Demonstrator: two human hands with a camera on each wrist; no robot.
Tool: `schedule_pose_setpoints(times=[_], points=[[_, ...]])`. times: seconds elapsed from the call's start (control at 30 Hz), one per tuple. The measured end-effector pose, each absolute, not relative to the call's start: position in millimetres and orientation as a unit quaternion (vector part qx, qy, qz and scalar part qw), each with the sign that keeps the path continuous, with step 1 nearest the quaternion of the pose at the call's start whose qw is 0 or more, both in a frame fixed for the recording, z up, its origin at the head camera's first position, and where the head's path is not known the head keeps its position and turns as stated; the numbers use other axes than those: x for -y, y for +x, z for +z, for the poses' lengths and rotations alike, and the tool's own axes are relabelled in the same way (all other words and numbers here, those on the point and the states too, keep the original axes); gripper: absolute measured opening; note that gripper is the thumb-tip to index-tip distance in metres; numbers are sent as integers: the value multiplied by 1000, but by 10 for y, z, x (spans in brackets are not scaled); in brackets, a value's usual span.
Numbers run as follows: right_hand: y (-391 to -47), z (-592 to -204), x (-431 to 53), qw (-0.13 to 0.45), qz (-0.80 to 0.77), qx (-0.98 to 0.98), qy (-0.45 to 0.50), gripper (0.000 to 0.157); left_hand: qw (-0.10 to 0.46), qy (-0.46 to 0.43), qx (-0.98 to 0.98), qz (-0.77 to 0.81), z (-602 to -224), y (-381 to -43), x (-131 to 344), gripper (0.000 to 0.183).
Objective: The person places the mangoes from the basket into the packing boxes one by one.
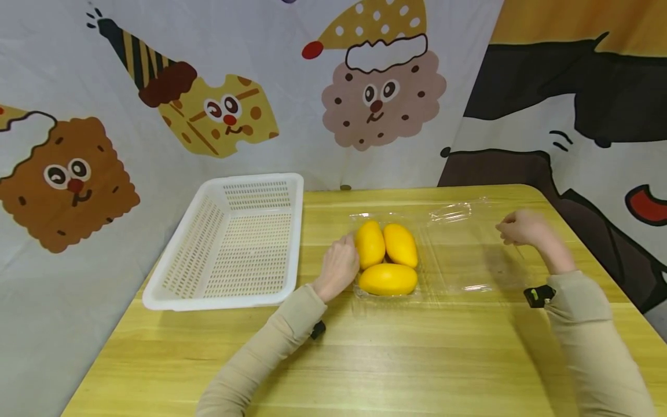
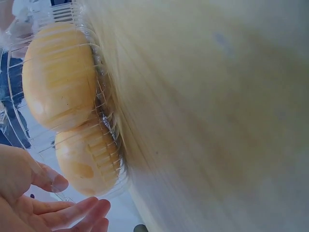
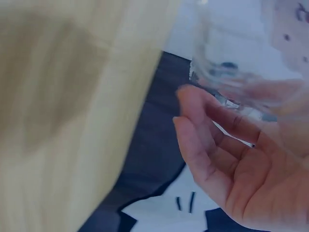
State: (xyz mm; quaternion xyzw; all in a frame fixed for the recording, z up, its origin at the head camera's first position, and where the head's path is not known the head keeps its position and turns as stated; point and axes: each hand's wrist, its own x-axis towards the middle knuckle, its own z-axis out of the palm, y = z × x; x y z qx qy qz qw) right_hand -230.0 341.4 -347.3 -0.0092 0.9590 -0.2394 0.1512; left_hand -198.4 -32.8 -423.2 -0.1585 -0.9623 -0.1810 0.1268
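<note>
Three yellow mangoes (image 1: 388, 279) sit in the base of a clear plastic clamshell box (image 1: 361, 292). Its transparent lid (image 1: 461, 263) lies folded out to the right. At the box's left side is my left hand (image 1: 340, 263); in the left wrist view its thumb (image 2: 57, 182) and fingers pinch the rim beside a mangoe's end. My right hand (image 1: 526, 227) is at the lid's far right edge. The right wrist view shows its curled fingers (image 3: 190, 137) at the lid's clear edge (image 3: 231, 94), with plastic overlapping part of the hand.
A white perforated plastic basket (image 1: 151, 298) stands on the wooden table (image 1: 396, 359), left of the box. Behind the table hangs a cloth (image 1: 292, 156) printed with cartoon food characters. Small dark devices are strapped at both wrists.
</note>
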Motion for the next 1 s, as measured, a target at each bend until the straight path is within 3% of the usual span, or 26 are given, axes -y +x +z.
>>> schedule_pose_setpoints(times=[0.17, 0.47, 0.8, 1.0], points=[[-2263, -3274, -3294, 120, -270, -955, -5, 45, 125, -158, 963, -181, -4226, -1982, 335, 31], [-2165, -2982, -3101, 91, -354, -931, -24, 71, 114, -160, 962, -191, -4202, -1970, 335, 36], [-2038, -3159, -2763, -55, -456, -879, -128, 42, 111, -154, 962, -196, -4214, -1989, 334, 38], [-2024, -3405, -2550, -12, -435, -893, -117, 52, 105, -148, 960, -213, -4224, -2000, 330, 38]])
